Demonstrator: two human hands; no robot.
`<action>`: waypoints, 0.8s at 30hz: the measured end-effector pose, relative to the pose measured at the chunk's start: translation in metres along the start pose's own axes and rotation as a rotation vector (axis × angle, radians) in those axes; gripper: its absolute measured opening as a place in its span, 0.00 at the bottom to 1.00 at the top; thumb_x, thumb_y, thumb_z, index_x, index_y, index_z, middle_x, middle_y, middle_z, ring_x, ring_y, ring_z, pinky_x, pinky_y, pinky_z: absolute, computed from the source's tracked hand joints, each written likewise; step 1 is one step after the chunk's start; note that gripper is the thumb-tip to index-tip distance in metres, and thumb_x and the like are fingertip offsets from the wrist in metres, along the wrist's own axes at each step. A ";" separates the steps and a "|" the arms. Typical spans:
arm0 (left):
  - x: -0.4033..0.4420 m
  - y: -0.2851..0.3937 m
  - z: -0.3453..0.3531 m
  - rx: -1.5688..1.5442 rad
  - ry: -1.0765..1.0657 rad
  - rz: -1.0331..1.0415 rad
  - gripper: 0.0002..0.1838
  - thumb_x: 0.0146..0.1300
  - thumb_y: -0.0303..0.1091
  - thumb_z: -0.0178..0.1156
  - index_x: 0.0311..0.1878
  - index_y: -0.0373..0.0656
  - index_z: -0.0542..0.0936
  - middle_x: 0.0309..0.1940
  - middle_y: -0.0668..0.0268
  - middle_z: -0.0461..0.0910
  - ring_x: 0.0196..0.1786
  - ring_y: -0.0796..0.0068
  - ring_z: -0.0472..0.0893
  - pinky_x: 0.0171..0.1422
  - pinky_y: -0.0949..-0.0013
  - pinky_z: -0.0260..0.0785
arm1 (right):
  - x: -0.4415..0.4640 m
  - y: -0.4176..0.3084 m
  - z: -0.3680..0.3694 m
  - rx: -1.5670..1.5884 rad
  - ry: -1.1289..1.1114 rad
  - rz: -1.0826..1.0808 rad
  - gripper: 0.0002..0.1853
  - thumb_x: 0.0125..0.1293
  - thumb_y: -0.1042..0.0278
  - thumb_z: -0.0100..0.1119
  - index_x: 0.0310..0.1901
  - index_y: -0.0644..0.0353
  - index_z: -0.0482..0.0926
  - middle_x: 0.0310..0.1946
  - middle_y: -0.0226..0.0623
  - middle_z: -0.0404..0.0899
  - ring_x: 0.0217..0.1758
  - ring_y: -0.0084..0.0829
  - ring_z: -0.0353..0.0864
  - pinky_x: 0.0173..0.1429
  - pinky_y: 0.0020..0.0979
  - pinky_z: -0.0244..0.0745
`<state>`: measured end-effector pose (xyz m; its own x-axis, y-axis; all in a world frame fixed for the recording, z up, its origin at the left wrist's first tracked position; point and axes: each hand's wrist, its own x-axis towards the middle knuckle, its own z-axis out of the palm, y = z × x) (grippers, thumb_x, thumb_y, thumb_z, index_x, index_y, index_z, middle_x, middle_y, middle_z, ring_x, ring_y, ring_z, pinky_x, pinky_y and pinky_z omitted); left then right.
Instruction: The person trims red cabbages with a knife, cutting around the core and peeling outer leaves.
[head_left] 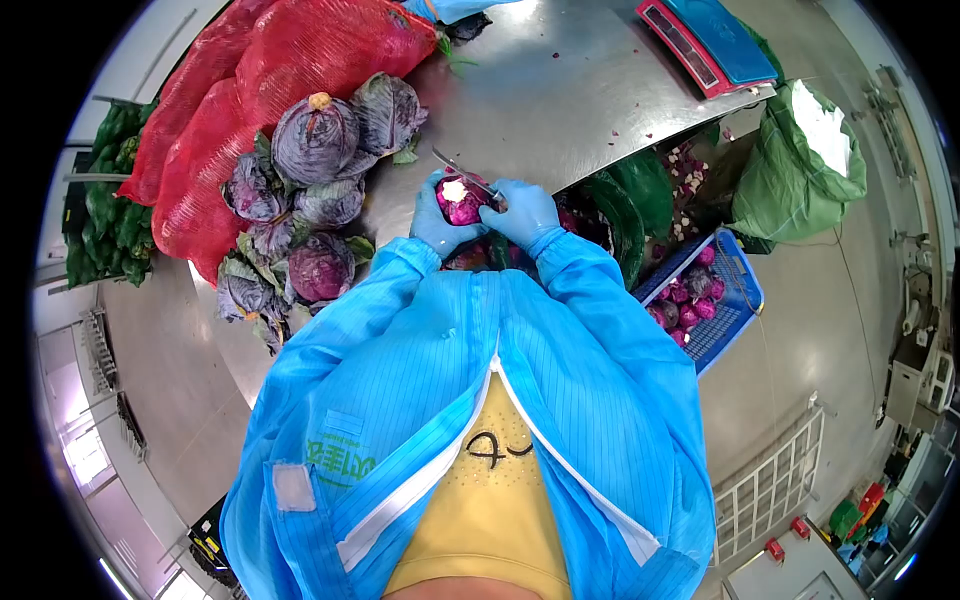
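Observation:
A trimmed red cabbage point(462, 207) with a white cut stem end facing up sits in my left hand point(436, 220), whose blue-gloved fingers wrap round its side. My right hand point(524, 212), gloved in blue too, is closed round a knife point(462, 170). Its blade points up and to the left, at the cabbage's upper edge; whether it touches the cabbage I cannot tell. The knife's handle is mostly hidden in my fingers. To the left, several untrimmed red cabbages point(316, 140) with dark outer leaves lie piled on the steel table point(520, 100).
Behind the pile lie red mesh sacks point(290, 70). A red and blue scale point(705, 45) stands at the table's far right. On the right are a blue basket point(735, 300) of trimmed cabbages, a green sack point(800, 185) and leaf scraps. Another person's blue-gloved hand point(450, 8) shows at the top.

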<state>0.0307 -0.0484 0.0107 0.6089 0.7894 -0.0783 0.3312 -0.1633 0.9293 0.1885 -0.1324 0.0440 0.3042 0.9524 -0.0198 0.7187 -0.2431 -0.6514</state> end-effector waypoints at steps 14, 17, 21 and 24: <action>-0.014 0.024 0.000 0.315 0.003 0.018 0.59 0.30 0.39 0.78 0.66 0.39 0.52 0.59 0.51 0.61 0.62 0.57 0.66 0.67 0.60 0.60 | -0.010 0.034 0.017 0.035 0.286 0.353 0.11 0.48 0.62 0.60 0.34 0.53 0.81 0.33 0.42 0.81 0.38 0.46 0.81 0.41 0.42 0.76; -0.010 0.004 0.000 0.217 0.008 0.104 0.63 0.28 0.44 0.78 0.68 0.42 0.50 0.58 0.48 0.59 0.61 0.52 0.66 0.67 0.60 0.60 | -0.010 0.077 0.023 0.114 0.409 0.521 0.12 0.50 0.65 0.60 0.39 0.53 0.81 0.33 0.44 0.80 0.37 0.46 0.80 0.42 0.40 0.76; -0.009 0.010 -0.003 0.258 0.005 0.078 0.62 0.28 0.43 0.79 0.68 0.43 0.51 0.58 0.49 0.59 0.61 0.52 0.66 0.67 0.60 0.60 | -0.015 0.048 0.005 0.237 0.489 0.108 0.21 0.50 0.56 0.66 0.46 0.56 0.79 0.38 0.42 0.77 0.39 0.41 0.80 0.46 0.35 0.75; -0.005 0.010 -0.003 0.230 -0.022 0.062 0.62 0.27 0.42 0.79 0.68 0.43 0.51 0.58 0.49 0.60 0.60 0.53 0.66 0.67 0.60 0.61 | -0.015 0.020 0.000 0.252 0.222 -0.048 0.27 0.49 0.50 0.66 0.49 0.57 0.77 0.42 0.42 0.77 0.42 0.39 0.79 0.46 0.34 0.75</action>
<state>0.0285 -0.0522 0.0212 0.6480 0.7608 -0.0343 0.4469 -0.3435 0.8260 0.1981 -0.1513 0.0316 0.4228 0.8914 0.1632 0.5670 -0.1198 -0.8149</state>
